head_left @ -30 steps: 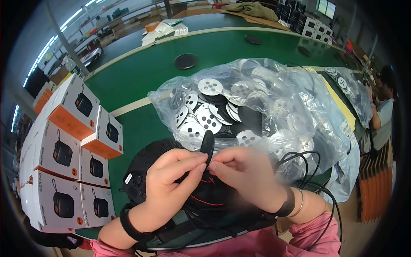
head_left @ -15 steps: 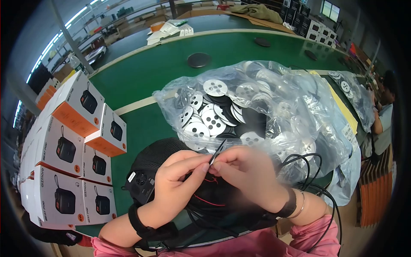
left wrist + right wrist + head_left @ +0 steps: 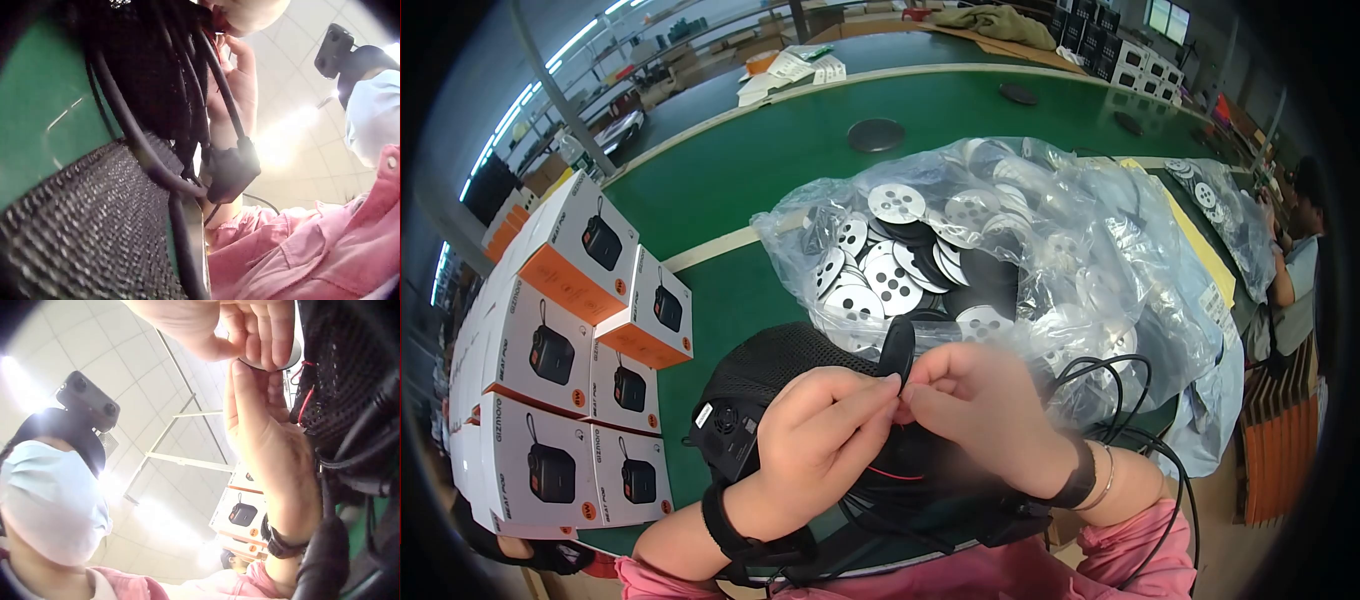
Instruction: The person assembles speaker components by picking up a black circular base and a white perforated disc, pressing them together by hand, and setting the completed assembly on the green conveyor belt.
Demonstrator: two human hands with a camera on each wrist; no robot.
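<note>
In the head view a thin round black disc (image 3: 897, 348) stands nearly on edge between my two hands. My left hand (image 3: 825, 425) pinches its lower edge between thumb and fingers. The right hand (image 3: 985, 410) grips the same disc from the other side, fingers curled, its thumb near the left fingertips. Part of the disc's rim (image 3: 294, 357) shows past the fingers in the right wrist view. Just behind, an opened clear plastic bag (image 3: 1080, 240) holds many white discs (image 3: 892, 285) with black dots, and black ones among them.
Under my hands lies a black mesh item (image 3: 785, 355) with black cables (image 3: 1115, 370) and a red string. White and orange speaker boxes (image 3: 540, 350) are stacked at left. Black discs (image 3: 876, 134) lie on the green table (image 3: 730, 180) beyond. Another person (image 3: 1295, 270) sits at right.
The disc between my hands was turned edge-on half a second ago and now shows its black face again. Both hands keep their hold and shift slightly.
</note>
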